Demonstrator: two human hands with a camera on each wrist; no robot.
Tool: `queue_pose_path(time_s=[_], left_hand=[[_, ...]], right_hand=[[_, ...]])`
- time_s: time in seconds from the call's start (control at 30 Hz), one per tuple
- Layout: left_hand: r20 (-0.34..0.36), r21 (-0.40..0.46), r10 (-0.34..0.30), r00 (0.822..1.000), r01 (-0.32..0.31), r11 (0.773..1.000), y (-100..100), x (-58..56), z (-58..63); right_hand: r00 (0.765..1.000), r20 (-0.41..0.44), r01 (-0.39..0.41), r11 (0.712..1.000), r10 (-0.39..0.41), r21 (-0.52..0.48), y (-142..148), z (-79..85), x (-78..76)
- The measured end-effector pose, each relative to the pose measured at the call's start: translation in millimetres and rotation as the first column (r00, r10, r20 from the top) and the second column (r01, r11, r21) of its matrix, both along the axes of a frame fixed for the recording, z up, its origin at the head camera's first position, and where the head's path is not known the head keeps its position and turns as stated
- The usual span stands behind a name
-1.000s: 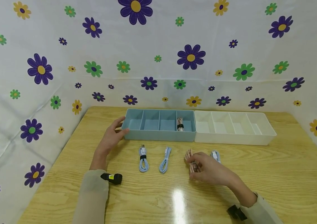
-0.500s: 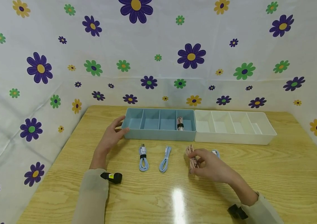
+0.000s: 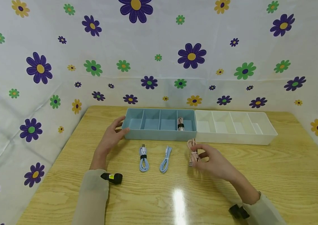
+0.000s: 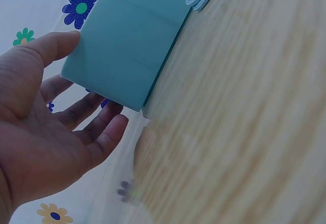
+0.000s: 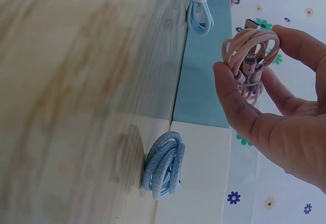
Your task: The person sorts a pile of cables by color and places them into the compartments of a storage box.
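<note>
My right hand (image 3: 216, 162) pinches a coiled pink charging cable (image 3: 193, 154) between thumb and fingers. In the right wrist view the coil (image 5: 249, 56) shows its metal plugs, raised off the table. My left hand (image 3: 114, 134) rests at the left end of the blue divided box (image 3: 159, 135), thumb at the front corner. Its other fingers are loosely bent beside the end wall in the left wrist view. Another pink cable (image 3: 180, 124) with a black strap lies in the box's rightmost compartment. Two coiled light-blue cables lie in front, one black-strapped (image 3: 144, 161), one white-tied (image 3: 165, 161).
A white divided box (image 3: 234, 138) stands end to end with the blue one along the table's (image 3: 136, 200) back. Another coiled blue cable (image 5: 164, 165), hidden behind my right hand in the head view, lies near the white box. Flowered cloth (image 3: 147, 37) hangs behind.
My right hand has lifted the pink cable off the table and turned it more upright, moving it slightly towards the boxes. The left hand stays at the blue box.
</note>
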State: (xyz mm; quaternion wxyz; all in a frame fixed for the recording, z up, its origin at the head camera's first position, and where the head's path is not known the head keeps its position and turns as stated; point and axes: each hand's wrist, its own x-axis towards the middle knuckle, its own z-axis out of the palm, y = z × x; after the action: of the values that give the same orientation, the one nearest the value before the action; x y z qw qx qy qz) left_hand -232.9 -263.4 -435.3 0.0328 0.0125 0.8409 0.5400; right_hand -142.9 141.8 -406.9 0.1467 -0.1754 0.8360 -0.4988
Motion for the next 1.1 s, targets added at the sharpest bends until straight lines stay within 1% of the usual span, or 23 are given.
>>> queue_pose_path(time_s=[0.37, 0.5, 0.73, 0.93, 1.1], left_hand=[[-0.004, 0.004, -0.007, 1.0, 0.007, 1.0, -1.1, 0.0, -1.7], [-0.002, 0.012, -0.007, 1.0, 0.008, 1.0, -1.4, -0.2, -1.4], [-0.004, -0.002, -0.003, 1.0, 0.003, 1.0, -1.6, -0.8, -1.3], [-0.014, 0.004, -0.008, 1.0, 0.008, 1.0, -0.5, -1.2, 0.0], [-0.007, 0.017, -0.012, 1.0, 0.012, 1.0, -0.8, -0.6, -0.6]], right_hand=[[1.0, -0.002, -0.012, 0.992, 0.012, -0.124, 3.9, -3.2, -5.7], [1.0, 0.026, -0.009, 0.985, 0.013, -0.171, 4.9, -2.0, -6.6], [0.996, 0.087, -0.014, 0.966, 0.038, -0.258, 4.8, -0.6, -7.7], [0.994, 0.105, -0.004, 0.955, 0.037, -0.298, 4.4, -0.6, -6.8], [0.991, 0.132, 0.016, 0.943, 0.03, -0.332, 4.0, -2.2, -7.2]])
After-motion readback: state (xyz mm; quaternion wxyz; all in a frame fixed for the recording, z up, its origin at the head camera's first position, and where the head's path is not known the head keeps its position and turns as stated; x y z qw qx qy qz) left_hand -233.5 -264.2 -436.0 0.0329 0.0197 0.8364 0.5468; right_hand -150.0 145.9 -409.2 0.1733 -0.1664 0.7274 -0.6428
